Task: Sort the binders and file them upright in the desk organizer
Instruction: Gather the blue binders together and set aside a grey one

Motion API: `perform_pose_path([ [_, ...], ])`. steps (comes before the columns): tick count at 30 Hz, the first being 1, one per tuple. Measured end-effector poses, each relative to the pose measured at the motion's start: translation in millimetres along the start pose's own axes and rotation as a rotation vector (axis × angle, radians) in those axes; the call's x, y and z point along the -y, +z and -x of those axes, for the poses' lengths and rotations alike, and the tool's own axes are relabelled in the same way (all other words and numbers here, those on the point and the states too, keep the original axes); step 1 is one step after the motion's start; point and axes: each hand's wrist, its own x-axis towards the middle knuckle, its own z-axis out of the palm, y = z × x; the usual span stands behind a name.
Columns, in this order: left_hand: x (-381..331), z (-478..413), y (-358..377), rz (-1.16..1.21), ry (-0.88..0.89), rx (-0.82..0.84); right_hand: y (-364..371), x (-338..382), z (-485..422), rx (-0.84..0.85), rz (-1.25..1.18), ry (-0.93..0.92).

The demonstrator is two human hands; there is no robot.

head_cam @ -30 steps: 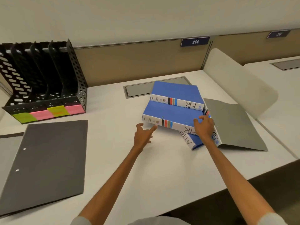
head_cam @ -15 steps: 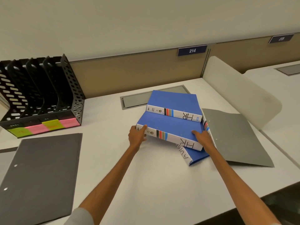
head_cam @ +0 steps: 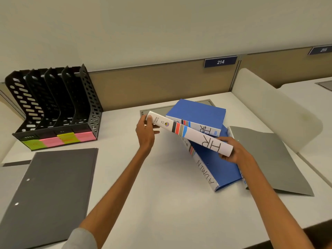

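Your fingers clamp the HR binder by its spine ends, left hand far-left, right hand near-right, raised above the blue stack. Turn it upright before carrying it left into the organizer.

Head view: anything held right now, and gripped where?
The HR binder, tilted above the pile, is held by both ends of its white spine. The left hand grips the logo end, the right hand the HR-lettered end.
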Motion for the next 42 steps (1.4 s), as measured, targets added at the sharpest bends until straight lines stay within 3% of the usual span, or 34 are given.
perform_pose_path([
  [6, -30.7, -3.7, -9.0, 0.085, 0.111, 0.008, 14.4, 2.0, 10.9, 0.084, -0.127, 0.054],
  [14, -58.3, -12.9, -14.7, -0.061, 0.318, 0.179, 37.1, 4.8, 20.7, 0.243, -0.281, 0.154],
  [19, -69.2, -8.5, -10.6, -0.035, 0.276, 0.185, 62.1, 4.2, 27.1, 0.25, -0.369, 0.162],
  [26, -48.7, 30.2, 3.8, 0.026, 0.156, 0.336, 100.9, -3.9, 32.6, 0.245, -0.468, 0.188],
  [33, -34.7, 74.4, 9.1, 0.103, 0.059, 0.471, 118.5, -11.2, 35.8, 0.228, -0.338, 0.139],
  [38, -28.0, 96.8, 26.0, 0.131, 0.094, 0.244, 129.4, -21.7, 40.4, 0.35, -0.106, 0.085],
  [42, -31.1, 101.7, 29.3, 0.15, 0.118, 0.043, 135.7, -26.3, 39.9, 0.39, -0.096, 0.13],
])
